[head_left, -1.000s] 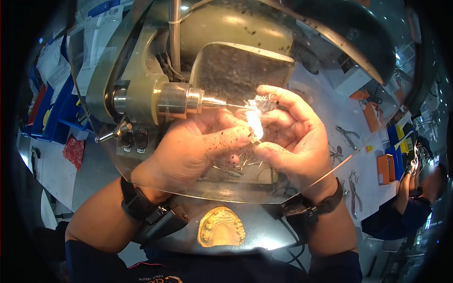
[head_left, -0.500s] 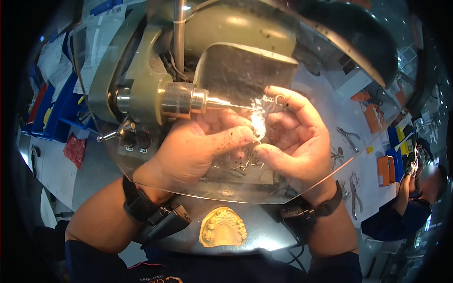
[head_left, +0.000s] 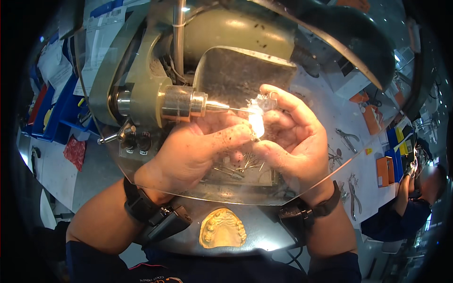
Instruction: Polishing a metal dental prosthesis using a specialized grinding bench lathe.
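Note:
Between both hands is a shiny metal denture framework (head_left: 257, 118), its middle washed out by glare. My left hand (head_left: 198, 146) pinches its left side with thumb and fingers. Around its right side my right hand (head_left: 295, 137) is closed, the index finger along the upper edge. A thin rotary bur (head_left: 238, 110) in the bench lathe's spindle (head_left: 184, 101) points right, and its tip meets the framework. Below the hands, a yellow plaster dental model (head_left: 222, 228) lies on the metal bench top. The fingertips behind the framework are partly hidden.
A clear shield (head_left: 236, 198) spans over the hands. Loose burs (head_left: 240, 167) lie in the tray beneath them. Pliers (head_left: 354, 198) rest at right; blue bins (head_left: 56, 113) and a red packet (head_left: 74, 152) stand left. Another person (head_left: 401, 207) works at far right.
Both hands have shifted the framework slightly left and tilted it, and its middle now glares brighter. The grip of each hand stays the same.

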Demonstrator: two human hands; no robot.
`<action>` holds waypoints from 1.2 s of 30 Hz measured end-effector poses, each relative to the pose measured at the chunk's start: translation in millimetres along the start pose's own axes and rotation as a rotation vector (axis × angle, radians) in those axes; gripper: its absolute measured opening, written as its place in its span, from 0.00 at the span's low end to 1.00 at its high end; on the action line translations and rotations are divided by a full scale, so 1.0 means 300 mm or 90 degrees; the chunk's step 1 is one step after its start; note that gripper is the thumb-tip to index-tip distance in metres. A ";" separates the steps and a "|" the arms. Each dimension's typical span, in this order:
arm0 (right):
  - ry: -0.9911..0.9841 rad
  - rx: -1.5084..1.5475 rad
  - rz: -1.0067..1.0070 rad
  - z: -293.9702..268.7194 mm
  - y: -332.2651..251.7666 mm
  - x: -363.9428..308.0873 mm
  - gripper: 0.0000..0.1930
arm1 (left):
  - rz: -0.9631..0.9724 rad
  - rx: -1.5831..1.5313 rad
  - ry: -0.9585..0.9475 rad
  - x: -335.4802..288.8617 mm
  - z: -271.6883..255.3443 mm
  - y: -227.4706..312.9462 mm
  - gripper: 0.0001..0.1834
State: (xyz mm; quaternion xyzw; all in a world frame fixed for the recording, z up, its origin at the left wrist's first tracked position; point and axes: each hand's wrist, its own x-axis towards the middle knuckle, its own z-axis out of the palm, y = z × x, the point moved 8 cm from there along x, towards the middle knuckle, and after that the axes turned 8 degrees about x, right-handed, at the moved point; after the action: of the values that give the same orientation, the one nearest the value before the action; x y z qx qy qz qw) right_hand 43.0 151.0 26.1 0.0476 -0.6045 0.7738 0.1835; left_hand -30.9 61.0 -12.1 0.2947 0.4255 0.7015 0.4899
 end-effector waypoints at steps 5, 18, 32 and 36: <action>-0.005 0.026 0.000 0.012 -0.004 0.003 0.35 | 0.017 0.013 -0.027 -0.005 0.004 0.006 0.06; 0.016 0.010 -0.046 0.023 -0.001 0.014 0.33 | 0.055 -0.016 0.050 -0.002 -0.028 0.007 0.08; -0.015 0.064 0.025 0.015 0.009 0.006 0.34 | 0.040 -0.007 -0.009 -0.008 -0.003 0.014 0.04; -0.017 0.053 0.041 0.026 0.011 0.007 0.34 | 0.023 -0.011 0.000 -0.011 -0.008 0.009 0.04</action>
State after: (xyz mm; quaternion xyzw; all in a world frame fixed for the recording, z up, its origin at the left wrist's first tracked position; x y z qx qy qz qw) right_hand 38.8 143.2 25.9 0.0457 -0.5756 0.8029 0.1481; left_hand -32.9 56.7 -10.8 0.2980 0.4142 0.7139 0.4796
